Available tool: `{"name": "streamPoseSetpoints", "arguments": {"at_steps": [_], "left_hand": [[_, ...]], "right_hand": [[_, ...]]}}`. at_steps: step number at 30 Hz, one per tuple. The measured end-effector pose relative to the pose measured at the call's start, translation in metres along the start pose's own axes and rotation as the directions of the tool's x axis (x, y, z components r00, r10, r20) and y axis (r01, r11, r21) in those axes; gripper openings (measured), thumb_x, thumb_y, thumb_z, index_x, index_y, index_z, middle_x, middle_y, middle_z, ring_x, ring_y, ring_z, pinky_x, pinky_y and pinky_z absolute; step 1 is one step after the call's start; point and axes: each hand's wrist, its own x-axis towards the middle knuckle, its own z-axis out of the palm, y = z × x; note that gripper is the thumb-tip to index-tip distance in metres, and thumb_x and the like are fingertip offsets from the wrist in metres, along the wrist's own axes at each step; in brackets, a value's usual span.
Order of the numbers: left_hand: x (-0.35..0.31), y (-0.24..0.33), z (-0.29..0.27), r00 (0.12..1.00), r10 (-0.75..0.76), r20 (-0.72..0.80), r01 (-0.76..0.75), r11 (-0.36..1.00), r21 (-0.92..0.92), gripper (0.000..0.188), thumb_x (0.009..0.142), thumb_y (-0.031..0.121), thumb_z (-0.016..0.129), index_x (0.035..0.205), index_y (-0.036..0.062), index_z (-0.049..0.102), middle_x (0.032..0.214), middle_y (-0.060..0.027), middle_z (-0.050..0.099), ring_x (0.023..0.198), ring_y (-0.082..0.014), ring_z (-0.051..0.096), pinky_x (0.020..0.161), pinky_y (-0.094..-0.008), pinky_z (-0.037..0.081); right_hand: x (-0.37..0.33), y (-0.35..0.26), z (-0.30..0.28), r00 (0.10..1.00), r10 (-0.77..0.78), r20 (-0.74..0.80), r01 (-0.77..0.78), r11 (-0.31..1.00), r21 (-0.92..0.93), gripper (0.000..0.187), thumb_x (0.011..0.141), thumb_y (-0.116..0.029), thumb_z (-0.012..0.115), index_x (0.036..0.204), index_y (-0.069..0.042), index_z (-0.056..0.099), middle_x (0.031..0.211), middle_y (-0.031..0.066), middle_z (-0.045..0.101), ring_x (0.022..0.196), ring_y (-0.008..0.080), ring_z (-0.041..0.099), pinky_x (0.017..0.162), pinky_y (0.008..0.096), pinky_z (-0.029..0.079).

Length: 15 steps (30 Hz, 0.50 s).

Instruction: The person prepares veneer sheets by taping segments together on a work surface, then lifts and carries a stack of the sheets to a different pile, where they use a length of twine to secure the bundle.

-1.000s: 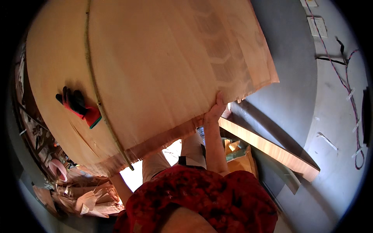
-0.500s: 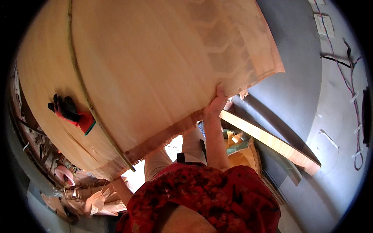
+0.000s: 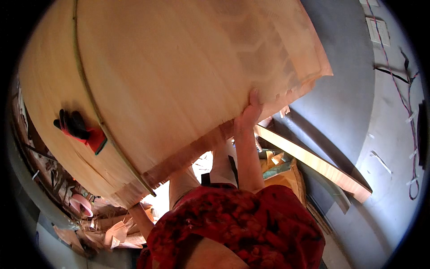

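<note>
A large, thin sheet of wood veneer (image 3: 170, 76) spreads before me, its near edge dark and ragged. My right hand (image 3: 249, 113) grips that edge, thumb on top and fingers out of sight underneath. My left forearm reaches the near left edge, where the sheet hides my left hand; its fingers cannot be seen. Across the left part of the veneer lies a long thin stick (image 3: 92, 96), its tip close to the near edge. Left of it a black and red work glove (image 3: 81, 130) rests on the veneer.
A long wooden board (image 3: 313, 162) leans at the right, beside a grey wall with hanging wires (image 3: 411, 119). A yellow bag (image 3: 286, 179) holding scraps stands below it. At the lower left lie torn veneer pieces (image 3: 118, 233) and a pink roll (image 3: 80, 205).
The veneer's right corner has shifted slightly up and to the right in view, and my right hand has moved slightly upward with its edge. Glove and stick stay on the sheet.
</note>
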Motion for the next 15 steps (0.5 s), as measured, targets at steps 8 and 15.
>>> {"name": "streamPoseSetpoints", "arguments": {"at_steps": [8, 15], "left_hand": [[0.008, 0.009, 0.013, 0.925, 0.319, 0.208, -0.376, 0.680, 0.630, 0.063, 0.095, 0.048, 0.044, 0.144, 0.0092, 0.038, 0.148, -0.0093, 0.040, 0.136, -0.0255, 0.035, 0.113, -0.0463, 0.027], [-0.006, -0.030, -0.072, 0.854, 0.313, 0.415, -0.466, 0.108, 0.878, 0.063, 0.095, 0.048, 0.044, 0.144, 0.0090, 0.038, 0.149, -0.0093, 0.039, 0.136, -0.0251, 0.035, 0.113, -0.0462, 0.027]], "right_hand": [[0.011, 0.008, 0.009, 0.990, 0.111, 0.089, -0.103, 0.991, -0.088, 0.045, 0.095, -0.023, 0.058, 0.130, 0.004, 0.048, 0.125, 0.0116, 0.057, 0.111, 0.0256, 0.057, 0.094, 0.0380, 0.050], [-0.026, 0.008, 0.033, 0.934, 0.317, 0.165, -0.308, 0.948, -0.077, 0.048, 0.097, -0.035, 0.053, 0.131, -0.002, 0.050, 0.127, 0.0095, 0.057, 0.112, 0.0257, 0.056, 0.097, 0.0390, 0.047]]}}
